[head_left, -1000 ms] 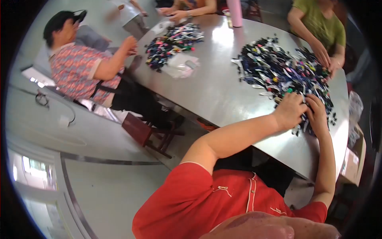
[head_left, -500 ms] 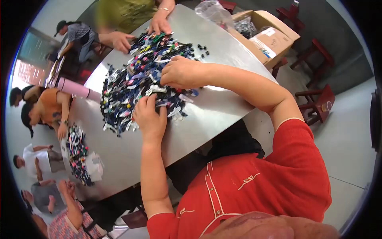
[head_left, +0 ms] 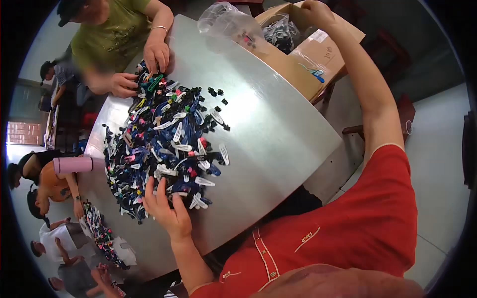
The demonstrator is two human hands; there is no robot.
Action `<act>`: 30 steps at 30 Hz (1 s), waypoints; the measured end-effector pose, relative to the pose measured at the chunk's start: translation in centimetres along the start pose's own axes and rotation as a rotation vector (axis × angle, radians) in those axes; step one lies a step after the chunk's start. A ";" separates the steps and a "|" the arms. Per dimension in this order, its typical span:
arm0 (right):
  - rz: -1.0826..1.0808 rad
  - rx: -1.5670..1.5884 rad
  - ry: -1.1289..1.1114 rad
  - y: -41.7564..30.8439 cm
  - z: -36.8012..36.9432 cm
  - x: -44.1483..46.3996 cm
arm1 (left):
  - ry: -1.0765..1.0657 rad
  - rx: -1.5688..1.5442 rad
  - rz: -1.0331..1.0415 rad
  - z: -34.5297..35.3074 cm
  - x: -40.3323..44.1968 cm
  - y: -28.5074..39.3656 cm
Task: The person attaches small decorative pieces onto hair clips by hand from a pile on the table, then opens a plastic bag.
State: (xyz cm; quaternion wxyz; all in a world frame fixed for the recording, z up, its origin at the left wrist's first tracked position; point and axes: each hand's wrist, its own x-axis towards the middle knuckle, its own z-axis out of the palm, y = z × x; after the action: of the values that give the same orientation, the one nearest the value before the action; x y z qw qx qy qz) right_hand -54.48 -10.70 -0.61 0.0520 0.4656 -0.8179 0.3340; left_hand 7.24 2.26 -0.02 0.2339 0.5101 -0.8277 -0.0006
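A broad heap of hair clips [head_left: 154, 144], mostly white, black and dark blue with some coloured ones, covers part of the metal table. At the near edge of the heap, my left hand [head_left: 166, 208] rests with its fingers spread, the fingertips touching the clips. My right hand [head_left: 318, 14] is stretched far out over the cardboard box [head_left: 278, 59], close to its far rim. Its fingers are curled downward, and whatever they hold is hidden. Inside the box is a clear plastic bag of dark items [head_left: 282, 36].
Across the table [head_left: 278, 144], a co-worker in a green top has both hands [head_left: 157, 53] at the heap's far end. Small black clips [head_left: 214, 93] lie apart from the heap. A crumpled plastic bag [head_left: 223, 22] is beside the box. A pink cylinder [head_left: 73, 165] stands left.
My right hand has left the clip heap and moved up and right to the cardboard box. My left hand stays at the heap's near edge. The view has shifted.
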 end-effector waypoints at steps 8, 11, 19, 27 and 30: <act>-0.174 -0.749 -0.473 9.9 12.0 6.5 | 0.043 -0.030 -0.025 0.7 0.6 -0.7; -0.024 -0.365 -0.399 16.7 18.3 10.2 | 0.062 -0.045 -0.053 0.7 1.3 0.0; -0.154 -0.509 -0.219 19.0 19.3 12.6 | 0.213 -0.111 -0.051 0.6 0.4 0.3; -0.233 -0.233 0.337 9.7 6.2 9.1 | 0.285 -0.166 0.037 0.4 -0.1 0.7; -0.360 -0.042 0.586 0.8 -1.0 4.6 | 0.396 -0.214 0.115 0.2 0.0 0.7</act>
State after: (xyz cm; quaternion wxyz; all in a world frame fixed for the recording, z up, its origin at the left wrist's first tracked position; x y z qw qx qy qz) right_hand -57.94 -13.16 1.61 0.3525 0.4857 -0.6794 0.4222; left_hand 6.56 2.60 0.00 0.4441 0.4244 -0.7887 0.0249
